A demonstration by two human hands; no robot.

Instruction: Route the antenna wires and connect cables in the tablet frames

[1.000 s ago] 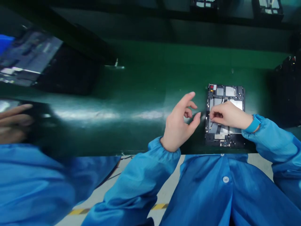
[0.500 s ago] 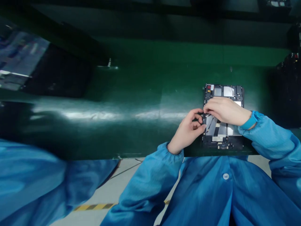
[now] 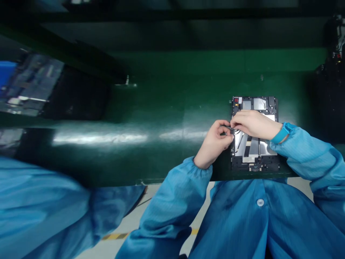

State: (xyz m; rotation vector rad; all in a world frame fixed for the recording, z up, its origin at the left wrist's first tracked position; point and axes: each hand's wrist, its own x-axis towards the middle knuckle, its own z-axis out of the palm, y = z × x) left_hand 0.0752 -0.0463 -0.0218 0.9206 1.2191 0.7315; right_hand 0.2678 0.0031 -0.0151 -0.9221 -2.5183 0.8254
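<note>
An opened tablet point(image 3: 266, 163) lies on the green bench, its inside facing up with black frame, silvery plates and dark flat cables showing. At its left edge, my left hand point(image 3: 214, 143) has curled fingers, the thumb tip against the frame. A small dark bit shows by its fingertips; its kind is unclear. My right hand point(image 3: 254, 124) reaches across the tablet's upper middle and pinches at that same left edge. Whatever sits between its fingertips is hidden. Thin dark wires point(image 3: 237, 131) loop just below those fingers.
Dark stacked parts point(image 3: 35, 81) stand at the left, blurred. Black equipment point(image 3: 330, 97) rises at the right edge of the green bench point(image 3: 161, 104). A co-worker's blue sleeve point(image 3: 40, 208) is close by at lower left. A dark shelf beam point(image 3: 175, 14) runs along the back.
My left fingers have curled in closer to my right fingertips, and a small dark bit now shows between the hands. My right hand stays pinched at the tablet's left edge. The view has shifted slightly.
</note>
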